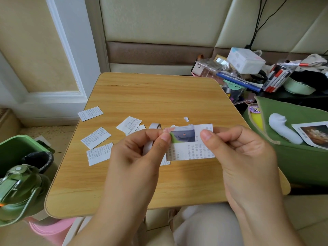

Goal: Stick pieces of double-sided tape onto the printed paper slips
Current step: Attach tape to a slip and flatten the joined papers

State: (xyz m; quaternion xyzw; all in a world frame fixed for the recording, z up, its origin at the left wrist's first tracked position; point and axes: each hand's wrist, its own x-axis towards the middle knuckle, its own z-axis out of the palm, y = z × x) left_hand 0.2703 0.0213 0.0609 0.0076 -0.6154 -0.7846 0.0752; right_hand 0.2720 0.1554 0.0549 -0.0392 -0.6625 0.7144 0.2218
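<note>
Centrally, above the near half of the wooden table (pixel 159 93), a printed paper slip (pixel 190 142) bearing a small picture and columns of text is held up between both hands. Its left edge is pinched by the thumb and forefinger of the left hand (pixel 140 151), whose remaining fingers are curled; a roll of double-sided tape (pixel 150 139) is seen just behind and partly hidden by those fingers, and whether it is gripped or merely standing on the table cannot be told. At the slip's upper left corner a small pinkish piece (pixel 167 130) is caught under the left fingertips. The slip's right side is held by the right hand (pixel 237 150), its thumb laid flat on the front and its fingers curled behind the paper.

Further slips (pixel 95 137) are spread flat on the table to the left of the hands, well apart from the held one, and a few more (pixel 129 125) are overlapped just behind the left hand. A tiny white scrap (pixel 186 119) is left lying alone beyond the held slip. A green bin (pixel 16 148) is placed left of the table and a green bag (pixel 292 157) to its right.
</note>
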